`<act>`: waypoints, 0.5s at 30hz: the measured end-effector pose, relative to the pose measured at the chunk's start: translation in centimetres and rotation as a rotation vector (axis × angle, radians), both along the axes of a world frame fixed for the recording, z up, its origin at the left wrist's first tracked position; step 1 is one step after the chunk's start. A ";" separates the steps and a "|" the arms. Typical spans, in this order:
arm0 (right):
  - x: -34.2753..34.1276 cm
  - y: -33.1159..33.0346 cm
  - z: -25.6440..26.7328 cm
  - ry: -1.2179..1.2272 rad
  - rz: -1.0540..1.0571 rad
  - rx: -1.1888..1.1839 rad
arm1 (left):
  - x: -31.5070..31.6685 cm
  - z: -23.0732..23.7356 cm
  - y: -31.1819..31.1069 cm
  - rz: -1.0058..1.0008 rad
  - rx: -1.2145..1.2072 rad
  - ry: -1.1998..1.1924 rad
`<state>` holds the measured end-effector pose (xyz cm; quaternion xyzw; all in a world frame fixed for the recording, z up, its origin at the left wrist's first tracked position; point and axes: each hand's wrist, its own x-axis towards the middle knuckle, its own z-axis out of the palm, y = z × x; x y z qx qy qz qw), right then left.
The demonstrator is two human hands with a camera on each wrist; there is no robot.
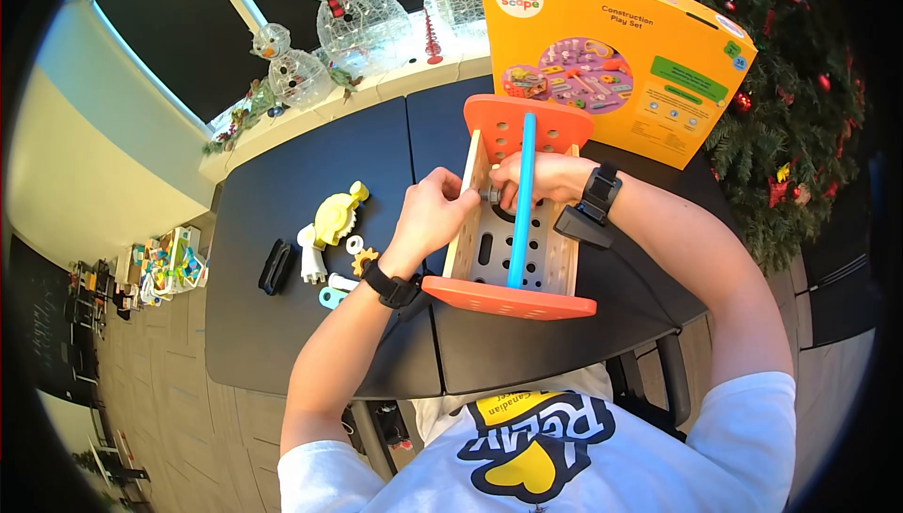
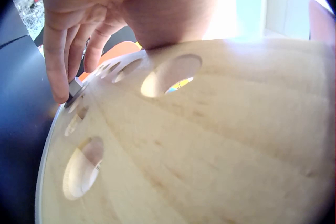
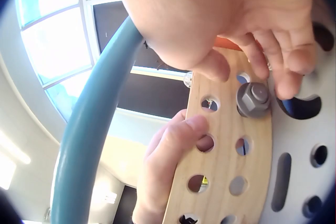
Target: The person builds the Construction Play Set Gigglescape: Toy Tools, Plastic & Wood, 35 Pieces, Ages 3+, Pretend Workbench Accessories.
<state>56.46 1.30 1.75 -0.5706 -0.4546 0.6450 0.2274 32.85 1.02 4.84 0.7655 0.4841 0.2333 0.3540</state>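
Observation:
A toy frame has wooden side panels, orange ends and a blue bar. My left hand grips its left wooden panel; in the left wrist view fingers reach down the outer face, one touching a small grey piece. The right wrist view shows the left thumb over the panel's edge. On the inner face sits a grey hex-headed bolt or nut. My right hand reaches inside, fingers loosely bent close above that hex piece; contact is not visible.
Left on the table lie a yellow toy saw, a white-handled piece, an orange gear and a black case. A yellow box stands behind the frame, beside a decorated tree.

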 end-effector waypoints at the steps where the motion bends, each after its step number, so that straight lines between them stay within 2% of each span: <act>1: -0.2 -0.2 0.3 -0.006 -0.018 0.024 | 0.0 0.0 0.0 0.000 -0.001 0.001; 2: -0.4 -0.3 0.5 -0.013 -0.036 0.047 | 0.0 0.1 0.0 -0.001 -0.001 0.002; 5: -0.1 -0.4 0.4 -0.008 0.103 0.149 | 0.0 0.0 0.0 0.003 0.005 0.012; 8: -0.2 -0.7 0.9 -0.098 0.109 0.175 | 0.0 0.0 0.0 0.004 -0.003 0.009; 15: 0.5 0.1 -0.5 0.001 0.095 0.061 | 0.0 0.1 0.0 -0.001 -0.002 0.001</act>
